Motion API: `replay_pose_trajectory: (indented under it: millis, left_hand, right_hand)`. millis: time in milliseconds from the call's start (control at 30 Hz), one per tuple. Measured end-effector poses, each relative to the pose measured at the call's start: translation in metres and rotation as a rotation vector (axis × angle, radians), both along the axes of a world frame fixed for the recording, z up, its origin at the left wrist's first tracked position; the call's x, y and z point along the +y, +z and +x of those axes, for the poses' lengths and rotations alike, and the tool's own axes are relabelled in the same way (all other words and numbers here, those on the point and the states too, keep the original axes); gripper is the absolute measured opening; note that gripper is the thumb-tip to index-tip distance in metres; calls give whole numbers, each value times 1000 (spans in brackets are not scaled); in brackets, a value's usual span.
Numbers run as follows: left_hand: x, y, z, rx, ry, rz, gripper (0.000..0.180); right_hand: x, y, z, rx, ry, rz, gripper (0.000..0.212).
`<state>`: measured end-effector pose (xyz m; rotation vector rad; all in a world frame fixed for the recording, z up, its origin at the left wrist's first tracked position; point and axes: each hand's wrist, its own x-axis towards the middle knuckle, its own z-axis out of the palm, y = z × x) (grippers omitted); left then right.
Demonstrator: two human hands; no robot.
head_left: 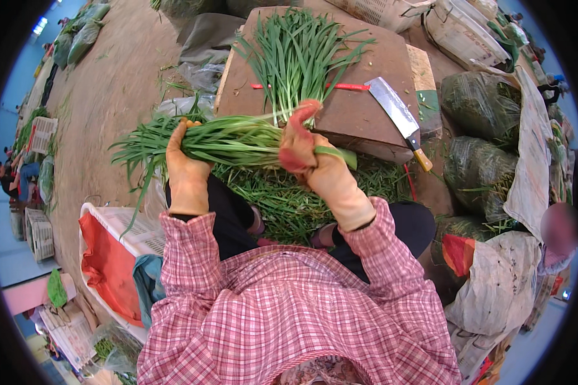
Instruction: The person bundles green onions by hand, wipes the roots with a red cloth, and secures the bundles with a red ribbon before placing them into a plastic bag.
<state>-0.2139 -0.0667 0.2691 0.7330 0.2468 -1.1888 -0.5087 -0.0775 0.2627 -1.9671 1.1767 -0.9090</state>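
Note:
A bunch of green leafy stalks like garlic chives lies level above my lap, leaves to the left and pale stem ends to the right. My left hand, in a tan glove, is closed round the leafy part. My right hand, in a glove with red fingers, is closed at the stem ends; its fingers are slightly blurred. A flat green strip shows beside the right hand. Beyond them, a second bunch of chives rests on the brown board, across a red tie.
A cleaver lies on the board's right side, its handle past the edge. Green trimmings cover the ground between my legs. A white crate with red cloth stands at left; wrapped bundles of greens line the right.

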Motion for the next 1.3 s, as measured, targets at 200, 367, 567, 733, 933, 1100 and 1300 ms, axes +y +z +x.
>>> replay_pose_trajectory:
  millis: [200, 367, 567, 733, 933, 1100, 1300]
  left_hand:
    - [18, 4, -18, 10, -58, 25, 9]
    - [23, 13, -7, -18, 37, 25, 15]
    - [13, 6, -42, -4, -23, 42, 15]
    - [15, -7, -52, -6, -60, 45, 11]
    - [25, -16, -24, -22, -74, -45, 12]
    - [23, -2, -17, -44, 9, 24, 13]
    - [12, -9, -49, -22, -10, 76, 13]
  right_hand:
    - [-15, 1, -19, -530, -261, 662, 18]
    - [-24, 5, -107, -1214, -395, 822, 37]
    - [2, 42, -39, -124, 55, -244, 33]
    - [2, 16, -20, -349, -31, 334, 22]
    - [0, 2, -122, -117, -475, 600, 24]
    - [4, 34, -120, -1071, -246, 566, 52]
    - [-1, 35, -39, -161, -106, -258, 49]
